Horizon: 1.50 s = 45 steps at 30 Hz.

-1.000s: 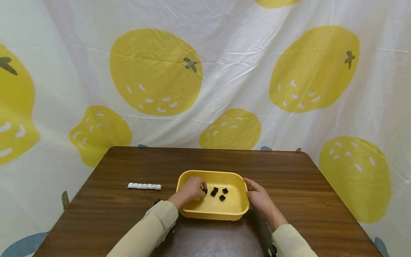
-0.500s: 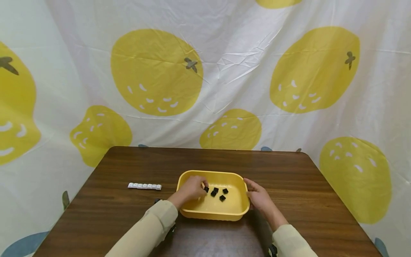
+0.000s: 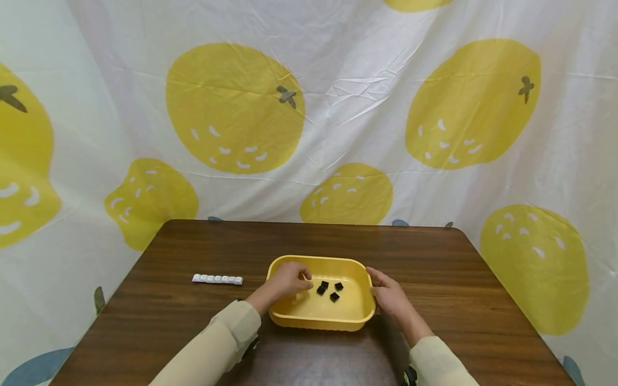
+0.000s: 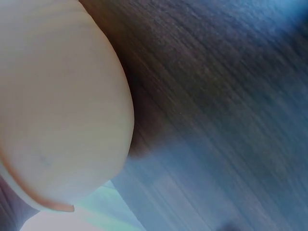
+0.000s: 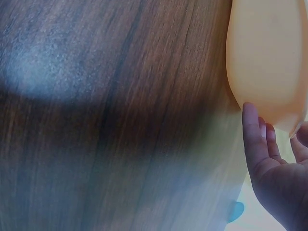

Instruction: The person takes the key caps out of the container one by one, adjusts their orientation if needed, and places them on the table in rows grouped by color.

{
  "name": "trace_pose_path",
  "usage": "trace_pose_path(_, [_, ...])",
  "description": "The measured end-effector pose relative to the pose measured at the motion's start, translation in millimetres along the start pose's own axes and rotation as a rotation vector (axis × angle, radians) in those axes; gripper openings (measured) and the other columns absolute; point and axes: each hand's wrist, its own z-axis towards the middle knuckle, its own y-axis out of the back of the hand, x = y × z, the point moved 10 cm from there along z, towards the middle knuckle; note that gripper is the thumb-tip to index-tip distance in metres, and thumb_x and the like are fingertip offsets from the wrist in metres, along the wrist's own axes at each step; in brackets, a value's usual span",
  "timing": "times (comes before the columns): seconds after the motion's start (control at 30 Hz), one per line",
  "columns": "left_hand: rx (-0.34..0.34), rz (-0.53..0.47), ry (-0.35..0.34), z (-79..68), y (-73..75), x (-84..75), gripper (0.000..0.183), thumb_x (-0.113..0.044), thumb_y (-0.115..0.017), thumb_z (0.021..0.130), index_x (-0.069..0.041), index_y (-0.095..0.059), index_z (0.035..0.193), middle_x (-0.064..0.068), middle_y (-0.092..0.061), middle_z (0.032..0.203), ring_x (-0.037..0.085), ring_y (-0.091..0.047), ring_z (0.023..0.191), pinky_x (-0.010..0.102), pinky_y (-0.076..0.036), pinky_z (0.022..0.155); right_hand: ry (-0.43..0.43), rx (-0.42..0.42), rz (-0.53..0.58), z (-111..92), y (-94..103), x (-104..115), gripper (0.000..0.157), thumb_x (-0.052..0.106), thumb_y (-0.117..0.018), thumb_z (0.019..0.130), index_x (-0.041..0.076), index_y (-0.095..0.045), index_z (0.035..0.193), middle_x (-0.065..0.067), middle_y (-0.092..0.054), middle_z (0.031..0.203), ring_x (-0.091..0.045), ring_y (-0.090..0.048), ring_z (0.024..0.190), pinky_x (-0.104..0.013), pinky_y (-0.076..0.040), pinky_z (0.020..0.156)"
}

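Observation:
A yellow plastic tray [image 3: 316, 325] sits on the table, with several small black keycaps [image 3: 334, 296] lying loose in it. Reaching over its left side, my left hand [image 3: 288, 280] has thumb and fingers bent together low inside the tray. It seems to pinch a black keycap, which the fingers hide in the head view. At the tray's right end my right hand [image 3: 390, 296] holds the rim, thumb at the edge and fingers along the outer wall. The right wrist view shows those fingers [image 5: 252, 130] against the tray. The left wrist view shows the tray's outer wall [image 4: 67, 96].
Left of the tray, several white keycaps [image 3: 217, 279] stand side by side in a straight row on the dark wooden table [image 3: 193, 246]. A lemon-print cloth [image 3: 357, 128] hangs behind the table's far edge.
The black keycap at my left fingertips is now out of sight, and that hand has drawn slightly up and left. My right hand and the tray have stayed practically still.

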Motion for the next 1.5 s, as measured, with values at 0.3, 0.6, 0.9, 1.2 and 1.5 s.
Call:
trace_pose_path(0.3, [-0.023, -0.027, -0.100, -0.6, 12.4, -3.4, 0.016, -0.005, -0.076, 0.081, 0.002, -0.075, 0.095, 0.000, -0.068, 0.078, 0.008, -0.058, 0.071, 0.025, -0.049, 0.066, 0.005, 0.006, 0.000, 0.2, -0.5, 0.4, 0.055, -0.002, -0.044, 0.096, 0.003, -0.040, 0.150, -0.034, -0.052, 0.127, -0.025, -0.062, 0.074, -0.035, -0.052, 0.054])
trace_pose_path(0.6, [-0.084, -0.123, -0.011, -13.4, 41.6, 9.5, 0.019, -0.006, -0.074, 0.084, 0.000, -0.075, 0.102, 0.000, -0.068, 0.083, 0.012, -0.060, 0.073, 0.028, -0.051, 0.064, 0.005, 0.001, -0.009, -0.2, 0.8, 2.4, 0.055, -0.002, -0.044, 0.095, 0.003, -0.041, 0.150, -0.032, -0.052, 0.124, -0.024, -0.061, 0.071, -0.034, -0.052, 0.053])
trace_pose_path(0.9, [-0.166, -0.129, 0.081, -30.1, 67.7, 34.9, 0.023, -0.007, -0.074, 0.087, -0.001, -0.074, 0.109, 0.002, -0.067, 0.095, 0.016, -0.059, 0.081, 0.031, -0.052, 0.071, 0.004, 0.003, -0.008, 0.0, 0.9, 0.9, 0.055, -0.002, -0.044, 0.096, 0.003, -0.040, 0.150, -0.034, -0.052, 0.127, -0.026, -0.063, 0.075, -0.037, -0.054, 0.055])
trace_pose_path(1.2, [-0.233, -0.191, 0.105, -52.9, 90.1, 64.0, 0.022, -0.013, -0.076, 0.087, -0.005, -0.073, 0.107, 0.001, -0.066, 0.092, 0.016, -0.058, 0.081, 0.031, -0.050, 0.069, 0.004, 0.008, 0.023, -0.1, -0.5, -0.1, 0.054, -0.002, -0.044, 0.097, 0.003, -0.039, 0.150, -0.032, -0.052, 0.123, -0.027, -0.064, 0.077, -0.040, -0.057, 0.058])
trace_pose_path(1.5, [-0.245, -0.167, 0.154, -84.7, 109.7, 96.9, 0.021, -0.012, -0.074, 0.087, -0.003, -0.072, 0.106, 0.001, -0.067, 0.085, 0.016, -0.059, 0.076, 0.030, -0.050, 0.064, 0.009, -0.015, 0.022, -0.9, 0.4, 0.3, 0.055, -0.003, -0.045, 0.095, 0.003, -0.041, 0.149, -0.034, -0.053, 0.126, -0.025, -0.064, 0.076, -0.037, -0.055, 0.055])
